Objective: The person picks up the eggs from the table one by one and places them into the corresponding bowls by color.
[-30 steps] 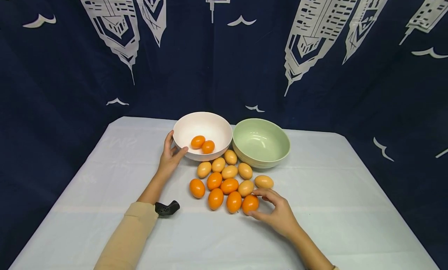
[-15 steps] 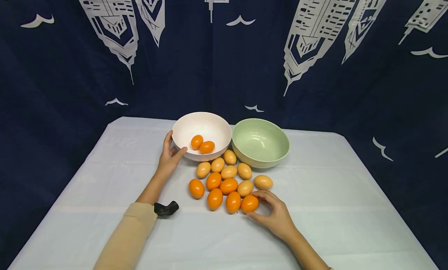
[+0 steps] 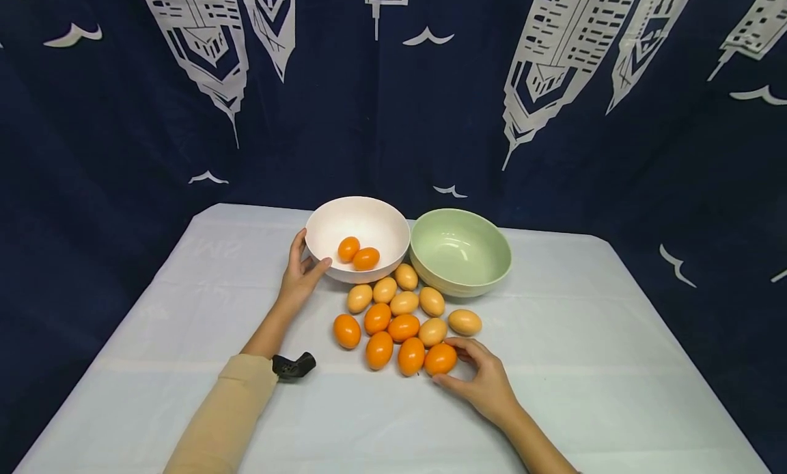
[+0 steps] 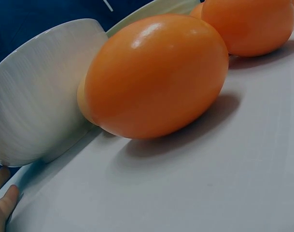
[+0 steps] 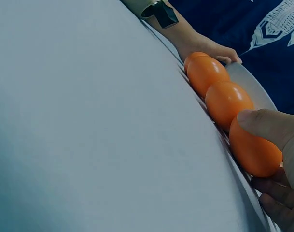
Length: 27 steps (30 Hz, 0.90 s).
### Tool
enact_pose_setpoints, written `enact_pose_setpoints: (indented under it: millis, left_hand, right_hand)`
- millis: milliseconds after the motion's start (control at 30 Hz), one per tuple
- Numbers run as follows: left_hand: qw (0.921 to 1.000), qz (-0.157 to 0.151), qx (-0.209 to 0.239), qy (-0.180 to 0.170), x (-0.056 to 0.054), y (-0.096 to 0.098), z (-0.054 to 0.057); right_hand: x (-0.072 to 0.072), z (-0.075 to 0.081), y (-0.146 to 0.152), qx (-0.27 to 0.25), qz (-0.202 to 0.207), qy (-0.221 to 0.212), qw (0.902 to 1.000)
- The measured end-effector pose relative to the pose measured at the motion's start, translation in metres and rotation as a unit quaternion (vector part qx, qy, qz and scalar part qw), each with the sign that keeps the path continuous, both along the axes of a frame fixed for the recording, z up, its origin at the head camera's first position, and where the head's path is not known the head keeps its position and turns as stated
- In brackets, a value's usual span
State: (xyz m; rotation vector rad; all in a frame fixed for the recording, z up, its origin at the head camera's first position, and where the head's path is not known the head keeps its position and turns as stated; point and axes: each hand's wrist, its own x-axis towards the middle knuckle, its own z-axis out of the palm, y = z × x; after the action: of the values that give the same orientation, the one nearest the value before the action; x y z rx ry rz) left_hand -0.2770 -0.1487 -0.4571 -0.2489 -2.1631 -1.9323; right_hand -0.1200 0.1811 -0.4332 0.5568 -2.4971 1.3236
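My left hand (image 3: 299, 276) holds the white bowl (image 3: 387, 221) at its left side, thumb at the rim and fingers along the outer wall. Two orange eggs (image 3: 348, 249) lie inside that bowl. With thumb and fingers on either side, my right hand (image 3: 486, 378) pinches an orange egg (image 3: 440, 359) at the front right of the group; this egg still sits on the table. The right wrist view shows the thumb on top of the same egg (image 5: 255, 150). In the left wrist view, a large orange egg (image 4: 156, 77) partly covers the white bowl (image 4: 45, 92).
A green bowl (image 3: 460, 248) touches or nearly touches the white bowl's right side. Several tan eggs (image 3: 404, 303) and several more orange eggs (image 3: 379, 351) lie close together before the bowls. Behind the white-covered table (image 3: 344, 426) hangs a dark blue printed cloth (image 3: 332, 132).
The two eggs in the white bowl have rolled slightly. My right thumb and fingers have settled around the front-right orange egg. My left hand has stayed on the bowl.
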Motion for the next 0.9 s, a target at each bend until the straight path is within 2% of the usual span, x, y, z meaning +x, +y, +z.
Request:
enact_pose_setpoints:
  millis: [267, 400, 633, 900]
  left_hand:
    - [1.0, -0.004, 0.002, -0.005, 0.001, 0.0, -0.001]
    - [1.0, -0.001, -0.001, -0.007, 0.002, 0.001, -0.001]
    - [1.0, 0.002, -0.002, -0.005, 0.0, 0.001, -0.001]
    - [1.0, 0.002, -0.003, -0.005, 0.001, 0.001, 0.002]
  right_hand:
    - [0.002, -0.006, -0.005, -0.009, -0.02, 0.01, 0.9997]
    - [0.003, -0.01, -0.006, -0.003, -0.027, 0.03, 0.9992]
    - [0.001, -0.013, -0.007, 0.007, -0.017, 0.074, 0.9971]
    - [-0.001, -0.013, -0.006, 0.003, -0.011, 0.075, 0.9971]
